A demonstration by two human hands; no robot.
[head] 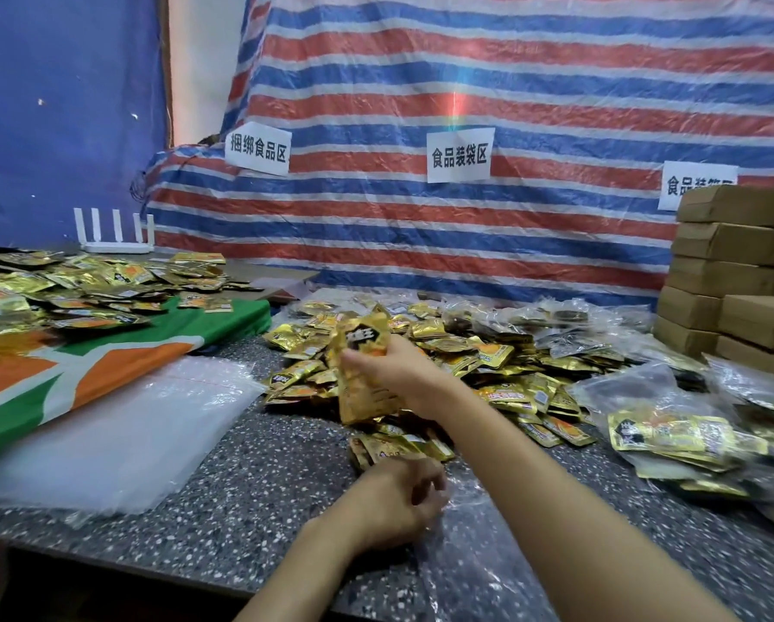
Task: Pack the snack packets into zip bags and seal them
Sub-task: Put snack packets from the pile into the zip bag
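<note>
My right hand (392, 370) grips a bunch of gold snack packets (362, 379), held upright above the big loose pile of gold packets (479, 356) on the speckled counter. My left hand (398, 500) lies lower, fingers curled on the mouth of a clear zip bag (466, 554) that lies flat on the counter in front of me. A few gold packets (398, 446) sit just beyond the left hand at the bag's mouth. Filled clear bags of packets (677, 437) lie at the right.
A stack of empty clear zip bags (120, 424) lies at the left beside a green, orange and white cloth (62, 374). More gold packets (84, 285) cover the far left. Brown cartons (735, 280) are stacked at the right. A striped tarp wall stands behind.
</note>
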